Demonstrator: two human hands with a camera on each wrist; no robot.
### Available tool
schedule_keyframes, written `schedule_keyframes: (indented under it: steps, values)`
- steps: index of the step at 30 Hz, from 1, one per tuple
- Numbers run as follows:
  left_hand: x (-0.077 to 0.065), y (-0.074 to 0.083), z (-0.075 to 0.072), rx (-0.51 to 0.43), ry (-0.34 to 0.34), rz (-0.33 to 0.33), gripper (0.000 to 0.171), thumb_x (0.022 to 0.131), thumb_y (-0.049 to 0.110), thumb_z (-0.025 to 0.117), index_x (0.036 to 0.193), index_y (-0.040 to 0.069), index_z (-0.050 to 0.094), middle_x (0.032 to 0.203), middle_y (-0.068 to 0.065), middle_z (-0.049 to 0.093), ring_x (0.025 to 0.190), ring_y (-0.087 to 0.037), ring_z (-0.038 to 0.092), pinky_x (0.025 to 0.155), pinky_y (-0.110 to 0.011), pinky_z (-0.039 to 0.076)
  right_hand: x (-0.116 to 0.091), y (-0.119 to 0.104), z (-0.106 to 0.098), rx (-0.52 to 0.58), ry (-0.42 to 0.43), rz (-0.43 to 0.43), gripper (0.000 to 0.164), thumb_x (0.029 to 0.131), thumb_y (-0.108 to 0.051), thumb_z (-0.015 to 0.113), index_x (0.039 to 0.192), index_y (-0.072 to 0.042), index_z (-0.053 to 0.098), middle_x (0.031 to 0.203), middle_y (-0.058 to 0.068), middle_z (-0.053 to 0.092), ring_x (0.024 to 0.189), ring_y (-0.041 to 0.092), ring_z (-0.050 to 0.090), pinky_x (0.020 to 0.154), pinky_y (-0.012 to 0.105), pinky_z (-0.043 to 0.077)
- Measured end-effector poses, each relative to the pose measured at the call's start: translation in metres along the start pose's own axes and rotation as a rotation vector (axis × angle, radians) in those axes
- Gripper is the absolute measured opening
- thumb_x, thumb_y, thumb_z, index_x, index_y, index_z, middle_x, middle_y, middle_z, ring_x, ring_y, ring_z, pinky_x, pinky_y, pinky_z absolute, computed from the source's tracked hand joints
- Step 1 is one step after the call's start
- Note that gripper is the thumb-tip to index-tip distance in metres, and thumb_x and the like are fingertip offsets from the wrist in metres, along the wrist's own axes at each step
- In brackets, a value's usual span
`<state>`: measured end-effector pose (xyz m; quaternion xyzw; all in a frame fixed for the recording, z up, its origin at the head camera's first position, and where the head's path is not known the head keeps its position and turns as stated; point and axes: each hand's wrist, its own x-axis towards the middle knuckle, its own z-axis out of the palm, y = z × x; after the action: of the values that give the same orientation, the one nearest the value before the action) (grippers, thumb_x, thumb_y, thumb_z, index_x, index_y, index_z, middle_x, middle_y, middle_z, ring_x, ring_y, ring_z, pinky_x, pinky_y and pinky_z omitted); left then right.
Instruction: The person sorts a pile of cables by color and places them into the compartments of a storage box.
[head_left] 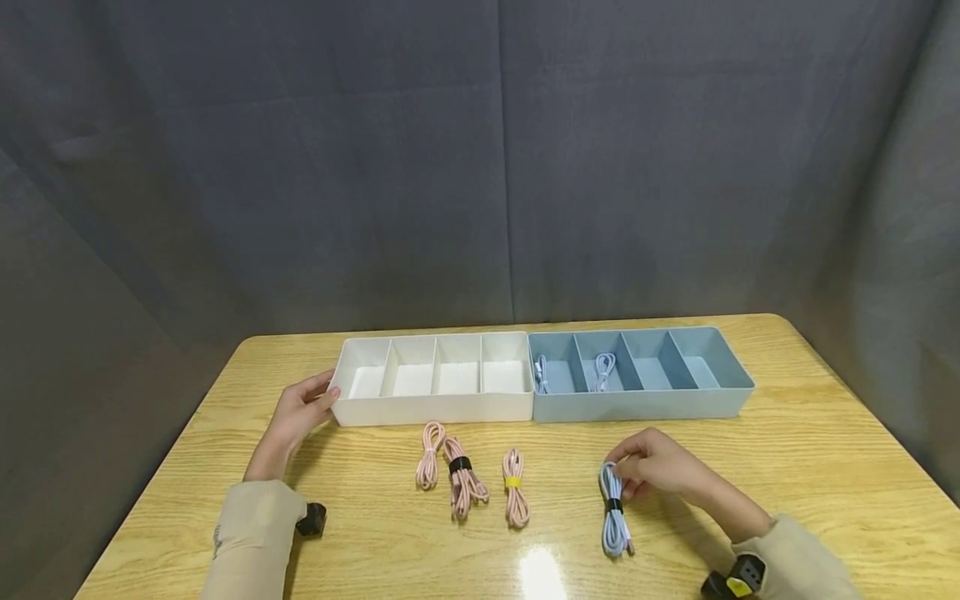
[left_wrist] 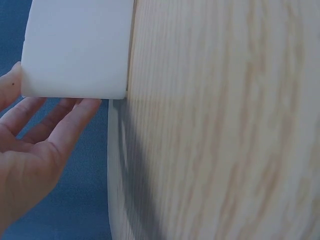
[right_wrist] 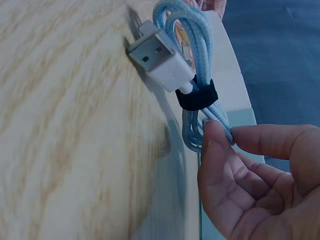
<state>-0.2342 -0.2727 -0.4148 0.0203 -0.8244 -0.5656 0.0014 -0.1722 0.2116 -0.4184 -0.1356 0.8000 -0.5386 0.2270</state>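
A dark curtain [head_left: 300, 167] is hanging behind the wooden table [head_left: 375, 550], whose far edge is running just past the two trays. The white tray [head_left: 431, 409] and the blue tray [head_left: 641, 407] are standing end to end, touching, each divided into four compartments. Wood is stretching beyond both outer ends, toward the table's side edges.

The left hand [head_left: 303, 408] is resting at the white tray's left end, its fingers lying fairly straight against the end wall and its thumb touching the rim near the front corner. The right hand [head_left: 663, 467] is pinching one end of a blue cable bundle [head_left: 616, 533] between thumb and fingers, in front of the blue tray and well apart from its front wall. A black strap [head_left: 613, 505] is circling the bundle, and a white USB plug [right_wrist: 175, 72] is sticking out past it.

Three pink cable bundles [head_left: 516, 504] are lying before the white tray: two close together, the third slightly to the right. A wide strip of wood is separating that third one from the held bundle. Smaller blue cables [head_left: 603, 367] are sitting in the blue tray's two leftmost compartments.
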Motion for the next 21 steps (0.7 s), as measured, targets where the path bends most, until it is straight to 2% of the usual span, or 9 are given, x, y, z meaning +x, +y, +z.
schedule_keyframes:
  steps: [4,13,21]
  values:
    - [0.000,0.001,0.000,0.002,-0.001,-0.008,0.046,0.096,0.011,0.047,0.136,-0.007,0.034,0.131,-0.029,0.040,0.108,-0.029,0.048,0.081,-0.024,0.050,-0.002,-0.004,-0.003,-0.017,0.024,-0.020,0.026,0.086,-0.002,0.054,0.103,0.017,0.058,0.065,0.010,0.063,0.057,0.017,0.060,0.053,0.034,0.053]
    - [0.000,0.000,-0.001,-0.010,-0.008,-0.006,0.046,0.096,0.010,0.047,0.136,-0.007,0.034,0.132,-0.030,0.039,0.110,-0.032,0.047,0.080,-0.023,0.050,-0.003,-0.011,-0.019,0.007,0.074,-0.006,0.031,0.088,-0.003,0.052,0.110,0.020,0.052,0.068,0.009,0.063,0.062,0.019,0.061,0.063,0.038,0.055]
    - [-0.001,0.001,-0.001,-0.005,-0.006,-0.006,0.045,0.095,0.009,0.047,0.136,-0.007,0.034,0.131,-0.030,0.039,0.112,-0.034,0.046,0.083,-0.027,0.049,-0.001,-0.019,-0.036,-0.018,0.104,-0.018,0.031,0.089,-0.003,0.052,0.109,0.020,0.052,0.070,0.007,0.062,0.062,0.015,0.060,0.063,0.036,0.055]
